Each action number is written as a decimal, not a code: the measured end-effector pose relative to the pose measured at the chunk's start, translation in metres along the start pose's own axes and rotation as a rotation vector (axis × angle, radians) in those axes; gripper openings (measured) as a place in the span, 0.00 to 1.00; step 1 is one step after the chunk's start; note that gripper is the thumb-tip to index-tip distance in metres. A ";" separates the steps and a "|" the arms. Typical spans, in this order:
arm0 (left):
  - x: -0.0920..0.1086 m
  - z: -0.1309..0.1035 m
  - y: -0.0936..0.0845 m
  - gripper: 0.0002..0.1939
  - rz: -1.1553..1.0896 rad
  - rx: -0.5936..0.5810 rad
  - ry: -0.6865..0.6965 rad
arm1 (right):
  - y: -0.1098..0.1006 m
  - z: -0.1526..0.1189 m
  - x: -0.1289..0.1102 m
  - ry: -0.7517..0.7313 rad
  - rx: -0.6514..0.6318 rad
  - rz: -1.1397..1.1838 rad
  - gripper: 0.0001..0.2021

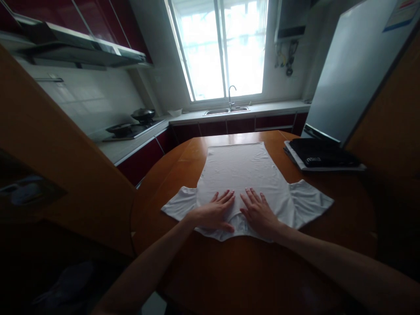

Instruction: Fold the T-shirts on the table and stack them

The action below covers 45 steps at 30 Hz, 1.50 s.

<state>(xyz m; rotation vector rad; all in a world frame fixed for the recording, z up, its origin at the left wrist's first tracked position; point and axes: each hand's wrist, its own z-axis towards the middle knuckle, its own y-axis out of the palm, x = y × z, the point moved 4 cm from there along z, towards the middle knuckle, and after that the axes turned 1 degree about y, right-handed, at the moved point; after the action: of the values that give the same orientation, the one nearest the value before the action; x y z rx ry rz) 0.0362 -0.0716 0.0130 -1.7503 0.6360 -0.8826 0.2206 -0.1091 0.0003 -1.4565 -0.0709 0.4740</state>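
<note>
- White shirt lies flat on the round wooden desk, directly in front of the person; light wrinkles across the body.
- Long axis runs away from the person: neckline at the near end, straight hem at the far end, toward the window.
- Left sleeve and right sleeve stick out to either side, angled toward the person.
- Left hand: palm down on the shirt, left of the neckline, fingers extended, thumb apart near the neck edge; nothing pinched.
- Right hand: palm down, right of the neckline, fingers spread, pointing away and slightly inward; nothing pinched.
- Key relation: both hands touch the near end, most of the shirt stretches beyond the fingertips. Neither clearly nearer the hem; left is closer to left sleeve, right to right sleeve.
- Folded pile, black cloth on top of a white layer, sits at the desk's far right, apart from the shirt.
</note>
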 end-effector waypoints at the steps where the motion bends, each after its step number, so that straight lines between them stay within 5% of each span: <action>1: 0.000 0.000 0.000 0.63 0.004 -0.003 -0.005 | 0.000 -0.001 -0.001 -0.013 0.005 0.002 0.29; 13: 0.001 -0.002 -0.002 0.63 -0.001 -0.054 -0.026 | 0.004 -0.008 -0.005 -0.150 -0.143 0.050 0.39; 18: -0.010 -0.001 -0.007 0.50 -0.028 0.057 -0.039 | 0.004 -0.011 -0.006 -0.166 -0.201 0.071 0.40; 23: -0.052 -0.007 -0.019 0.38 0.059 0.291 -0.336 | 0.003 -0.011 -0.006 -0.146 -0.201 0.065 0.39; 28: -0.113 -0.040 -0.035 0.30 0.020 0.415 -0.668 | 0.001 -0.010 -0.009 -0.164 -0.179 0.073 0.37; 34: -0.147 -0.065 -0.050 0.16 -0.155 0.577 -0.802 | 0.002 -0.010 -0.011 -0.171 -0.158 0.073 0.34; 39: -0.159 -0.047 -0.065 0.14 -0.251 0.676 -0.826 | -0.010 -0.005 -0.008 -0.136 -0.083 0.094 0.30; 45: -0.220 0.008 -0.113 0.10 -0.363 0.803 -0.896 | -0.017 -0.001 0.004 -0.106 -0.017 0.163 0.26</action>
<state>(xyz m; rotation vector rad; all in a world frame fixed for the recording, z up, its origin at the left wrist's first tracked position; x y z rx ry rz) -0.0868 0.1382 0.0601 -1.3056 -0.5781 -0.3922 0.2294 -0.1090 0.0157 -1.4595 -0.0408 0.6856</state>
